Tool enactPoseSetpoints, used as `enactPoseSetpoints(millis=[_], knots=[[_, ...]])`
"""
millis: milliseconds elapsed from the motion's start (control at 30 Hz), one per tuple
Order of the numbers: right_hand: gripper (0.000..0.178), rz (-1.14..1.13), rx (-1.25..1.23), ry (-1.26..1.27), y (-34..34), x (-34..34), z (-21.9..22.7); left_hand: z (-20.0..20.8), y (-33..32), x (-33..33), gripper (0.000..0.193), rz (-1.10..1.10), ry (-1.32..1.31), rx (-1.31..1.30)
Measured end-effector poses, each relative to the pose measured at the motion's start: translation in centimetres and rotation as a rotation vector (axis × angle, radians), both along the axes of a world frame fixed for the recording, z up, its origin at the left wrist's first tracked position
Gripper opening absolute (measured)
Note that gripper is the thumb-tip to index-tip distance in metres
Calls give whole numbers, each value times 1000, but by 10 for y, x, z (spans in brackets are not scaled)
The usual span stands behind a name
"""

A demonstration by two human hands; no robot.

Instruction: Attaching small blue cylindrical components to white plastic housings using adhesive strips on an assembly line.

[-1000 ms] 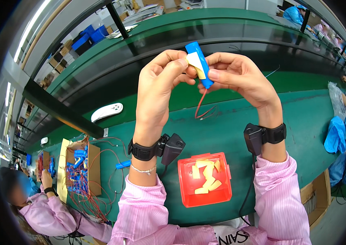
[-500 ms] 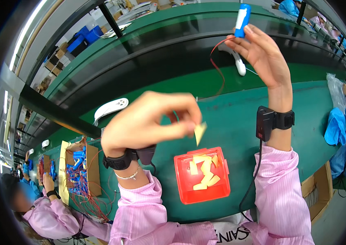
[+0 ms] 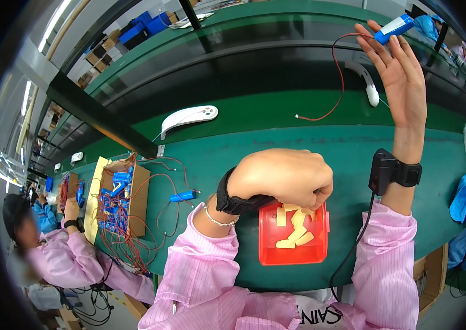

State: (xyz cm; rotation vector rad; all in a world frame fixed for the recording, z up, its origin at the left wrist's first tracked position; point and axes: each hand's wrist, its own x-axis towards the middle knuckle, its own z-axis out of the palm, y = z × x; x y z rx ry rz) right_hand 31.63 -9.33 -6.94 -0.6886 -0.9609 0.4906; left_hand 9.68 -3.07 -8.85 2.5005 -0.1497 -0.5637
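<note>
My right hand (image 3: pixel 401 77) is raised at the upper right and holds a blue cylindrical battery (image 3: pixel 393 29) at its fingertips. The battery has a white patch along its side, and its thin red lead (image 3: pixel 342 77) hangs down to a small white connector. My left hand (image 3: pixel 291 176) reaches over the far right part of a red plastic tray (image 3: pixel 293 256), its fingers curled and pinched down at the pieces. Whatever lies between those fingertips is hidden. Several pale yellow pieces (image 3: pixel 300 220) lie in the tray, some partly covered by the hand.
A cardboard box (image 3: pixel 140 201) of blue wired batteries stands at the left, with a loose blue battery (image 3: pixel 183 196) and tangled wires beside it. White handheld devices (image 3: pixel 189 116) rest along the far ledge. A person in pink (image 3: pixel 70 264) works at far left. Blue cloth (image 3: pixel 464 198) hangs at right.
My left hand has moved right and down to the tray; the yellow piece seen in its fingers no longer shows. The battery in my right hand has tilted from upright toward level. The view has shifted.
</note>
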Motion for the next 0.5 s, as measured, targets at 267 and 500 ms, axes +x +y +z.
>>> enactPoseSetpoints(millis=[267,500], knots=[[31,122,54,28,5,15,-16,-3,73,-3,30,246,-190,-161],[34,65,19,-49,-1,3,-4,-74,219,-91,58,1115,-176,605]])
